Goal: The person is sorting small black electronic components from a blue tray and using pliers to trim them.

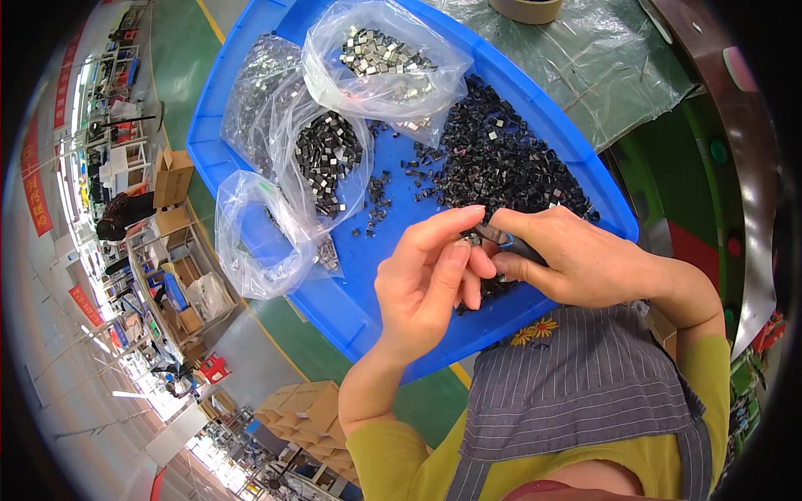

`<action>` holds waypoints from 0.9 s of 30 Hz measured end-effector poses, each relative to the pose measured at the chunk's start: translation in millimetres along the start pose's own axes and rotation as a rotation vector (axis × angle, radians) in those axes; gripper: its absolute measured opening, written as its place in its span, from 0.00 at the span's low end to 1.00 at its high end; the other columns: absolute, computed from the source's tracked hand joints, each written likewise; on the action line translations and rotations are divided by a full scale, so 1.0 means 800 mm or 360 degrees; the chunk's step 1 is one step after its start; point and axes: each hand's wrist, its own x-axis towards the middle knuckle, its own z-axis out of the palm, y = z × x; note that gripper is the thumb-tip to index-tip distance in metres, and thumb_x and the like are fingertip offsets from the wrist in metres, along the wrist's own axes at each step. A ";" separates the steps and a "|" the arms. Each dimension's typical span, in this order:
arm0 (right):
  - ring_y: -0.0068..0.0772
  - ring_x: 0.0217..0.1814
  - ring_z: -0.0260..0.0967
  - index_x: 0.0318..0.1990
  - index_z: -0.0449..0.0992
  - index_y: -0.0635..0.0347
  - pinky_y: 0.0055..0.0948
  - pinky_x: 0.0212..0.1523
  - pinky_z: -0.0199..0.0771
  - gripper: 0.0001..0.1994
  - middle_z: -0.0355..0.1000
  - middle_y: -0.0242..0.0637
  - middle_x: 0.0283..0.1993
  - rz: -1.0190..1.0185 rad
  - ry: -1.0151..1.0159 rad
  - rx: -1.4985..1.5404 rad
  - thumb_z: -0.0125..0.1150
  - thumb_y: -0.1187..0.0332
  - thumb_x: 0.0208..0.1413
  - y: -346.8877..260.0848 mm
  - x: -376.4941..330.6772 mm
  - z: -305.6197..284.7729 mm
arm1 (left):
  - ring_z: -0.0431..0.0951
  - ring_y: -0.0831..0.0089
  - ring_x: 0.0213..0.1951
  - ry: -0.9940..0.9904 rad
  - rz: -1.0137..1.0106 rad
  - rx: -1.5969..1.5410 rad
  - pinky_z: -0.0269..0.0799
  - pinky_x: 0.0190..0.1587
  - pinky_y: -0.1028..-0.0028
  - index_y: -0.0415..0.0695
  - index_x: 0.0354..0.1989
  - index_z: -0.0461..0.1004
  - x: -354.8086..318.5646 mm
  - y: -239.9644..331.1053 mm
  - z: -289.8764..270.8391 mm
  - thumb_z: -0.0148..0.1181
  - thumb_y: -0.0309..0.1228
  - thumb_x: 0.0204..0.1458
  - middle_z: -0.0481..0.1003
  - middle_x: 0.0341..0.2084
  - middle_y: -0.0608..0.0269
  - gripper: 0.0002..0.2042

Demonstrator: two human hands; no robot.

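My left hand [428, 280] is closed, its thumb and fingers pinching a small black-and-silver part [474, 240]. Close against it, my right hand [572, 255] is wrapped round a small hand tool [525, 250] with a dark handle. The tool's grey end meets the part; its exact kind is hidden by my fingers. Both hands are above the near side of a large blue tray [347, 313]. Beyond them lies a wide heap of small black parts [510, 159], spread over the tray's right half.
Clear plastic bags stand in the tray: one with silvery parts [380, 54], another with black and silver parts [327, 159], and a bag [263, 238] at the left. A tape roll [526, 10] rests on plastic sheeting [593, 75]. Cardboard boxes [305, 417] are stacked lower left.
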 end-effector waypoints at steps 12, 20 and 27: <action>0.43 0.40 0.62 0.43 0.71 0.59 0.37 0.40 0.59 0.24 0.64 0.38 0.36 -0.0408 0.0831 -0.1167 0.65 0.79 0.32 0.011 0.004 0.019 | 0.76 0.79 0.24 0.0352 0.0153 0.0263 0.65 0.23 0.85 0.35 0.54 0.61 -0.007 0.000 0.002 0.45 0.25 0.63 0.77 0.34 0.53 0.13; 0.41 0.40 0.63 0.44 0.71 0.59 0.38 0.41 0.59 0.26 0.64 0.36 0.36 -0.0450 0.0929 -0.1288 0.64 0.79 0.28 0.016 0.006 0.023 | 0.76 0.79 0.25 0.0344 0.0103 0.0298 0.65 0.24 0.84 0.34 0.54 0.61 -0.009 0.004 0.002 0.44 0.24 0.63 0.77 0.34 0.52 0.13; 0.42 0.41 0.63 0.44 0.71 0.59 0.38 0.43 0.60 0.27 0.65 0.37 0.37 -0.0429 0.0887 -0.1277 0.64 0.79 0.28 0.017 0.005 0.022 | 0.77 0.78 0.25 0.0329 0.0156 0.0467 0.67 0.23 0.84 0.33 0.54 0.62 -0.009 0.002 0.003 0.45 0.21 0.61 0.78 0.34 0.52 0.13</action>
